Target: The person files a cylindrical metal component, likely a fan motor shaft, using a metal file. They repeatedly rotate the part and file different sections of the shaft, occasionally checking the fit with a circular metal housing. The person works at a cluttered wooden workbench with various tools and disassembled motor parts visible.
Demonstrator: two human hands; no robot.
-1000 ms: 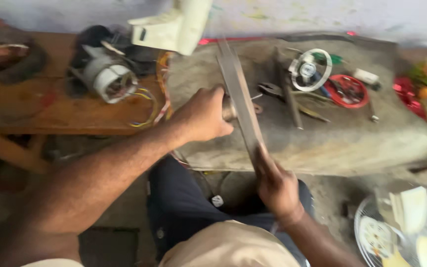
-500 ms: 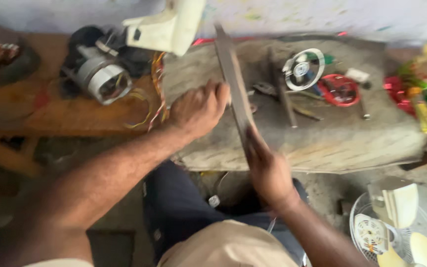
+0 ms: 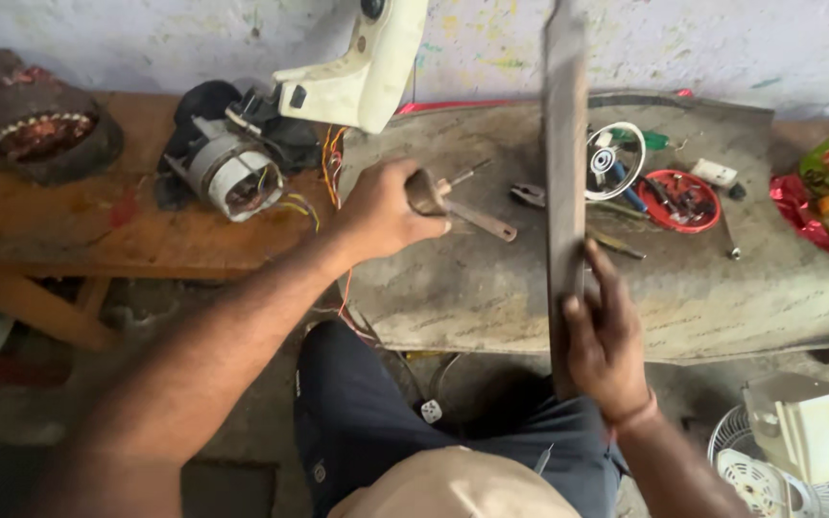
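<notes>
Currently, a small hammer (image 3: 431, 195) is gripped in the closed left hand (image 3: 386, 211) above the grey table (image 3: 722, 307). A long flat metal bar (image 3: 565, 163), now raised steeper than before, is clasped by the right hand (image 3: 606, 336).

Soft, even daylight fills the scene, with no single strong source and no hard-edged shadows. The pale, paint-flecked plaster wall (image 3: 722, 43) along twelve o'clock is the brightest area but does not glare. The orange-brown wooden bench top (image 3: 69, 225) at nine o'clock is evenly lit, while the ground beneath it toward seven o'clock falls into murky dimness. The long flat grey metal bar (image 3: 565, 144) running up to twelve o'clock is smeared by motion blur, its edges soft. The left forearm at seven o'clock is soft and out of focus, being close to the lens. The white plastic fan housing (image 3: 362, 67) at eleven o'clock shows a mild sheen. Straight lines bow slightly near the frame edges.
</notes>
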